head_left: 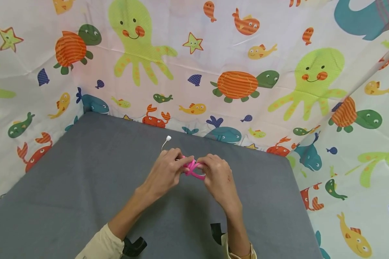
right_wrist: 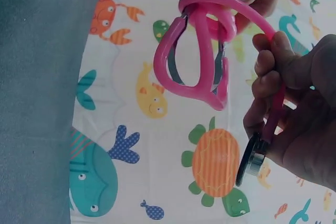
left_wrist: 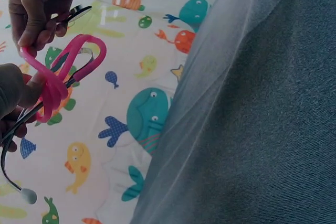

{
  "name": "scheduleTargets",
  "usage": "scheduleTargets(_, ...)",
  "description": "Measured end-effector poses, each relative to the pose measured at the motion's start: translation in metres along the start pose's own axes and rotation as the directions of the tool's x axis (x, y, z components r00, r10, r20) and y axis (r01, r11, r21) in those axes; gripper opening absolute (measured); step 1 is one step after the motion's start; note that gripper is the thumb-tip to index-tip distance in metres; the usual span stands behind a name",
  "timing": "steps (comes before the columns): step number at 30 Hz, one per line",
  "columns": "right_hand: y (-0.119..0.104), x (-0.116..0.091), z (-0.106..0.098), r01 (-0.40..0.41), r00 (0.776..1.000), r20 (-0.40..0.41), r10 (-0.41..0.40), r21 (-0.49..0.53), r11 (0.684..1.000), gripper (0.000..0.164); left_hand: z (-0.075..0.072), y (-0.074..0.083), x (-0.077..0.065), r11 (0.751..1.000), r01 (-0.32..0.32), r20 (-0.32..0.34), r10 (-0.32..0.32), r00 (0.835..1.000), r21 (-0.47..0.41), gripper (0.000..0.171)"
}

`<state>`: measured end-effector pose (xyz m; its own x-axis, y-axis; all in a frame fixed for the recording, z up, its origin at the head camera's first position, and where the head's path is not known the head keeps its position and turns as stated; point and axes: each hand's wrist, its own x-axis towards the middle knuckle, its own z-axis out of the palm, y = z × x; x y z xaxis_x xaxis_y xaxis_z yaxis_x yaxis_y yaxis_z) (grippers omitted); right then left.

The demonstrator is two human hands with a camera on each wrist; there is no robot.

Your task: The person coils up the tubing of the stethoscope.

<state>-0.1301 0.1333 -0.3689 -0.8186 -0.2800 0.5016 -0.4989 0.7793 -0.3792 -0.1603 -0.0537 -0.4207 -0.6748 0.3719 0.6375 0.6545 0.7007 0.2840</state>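
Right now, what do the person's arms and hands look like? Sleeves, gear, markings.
Left arm: cream sleeve, with a bent black piece at the cuff. Right arm: matching cream cuff, with a curved black piece beside it. Left hand and right hand are gloveless; the right has a small mark on its back.

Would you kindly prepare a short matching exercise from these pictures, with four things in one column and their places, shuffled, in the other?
Things
1. Pink tubing
2. Ear tip
3. Chest piece
4. Grey surface

Places
A. Below both hands in the head view
B. Sticking out past the left hand, pale in colour
C. Looped over itself and held by both hands
D. Next to the right hand, showing a dark rim

Right pairs
1-C, 2-B, 3-D, 4-A
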Motion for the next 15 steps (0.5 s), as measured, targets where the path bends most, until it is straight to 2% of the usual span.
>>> scheduleTargets(6,0.012,0.003,0.001,-0.043,0.998,-0.053,0.042,-0.023,0.999,0.009,0.001,0.000,0.000,1.000,0.002,0.033,-0.001,0.999,-0.030,0.045)
scheduleTargets(9,0.018,0.005,0.000,-0.056,0.997,-0.052,0.055,-0.014,0.998,0.008,-0.001,-0.001,0.001,0.998,-0.020,0.075,0.025,0.997,-0.060,0.044)
scheduleTargets(12,0.022,0.006,0.000,-0.045,0.998,-0.034,0.045,0.005,0.999,0.007,-0.004,-0.004,0.003,0.989,-0.035,0.139,0.056,0.989,-0.147,0.042)
scheduleTargets(15,0.026,0.006,0.000,-0.039,0.999,-0.022,0.040,0.034,0.999,0.007,-0.009,-0.009,0.004,0.967,-0.025,0.191,0.076,0.979,-0.255,0.043)
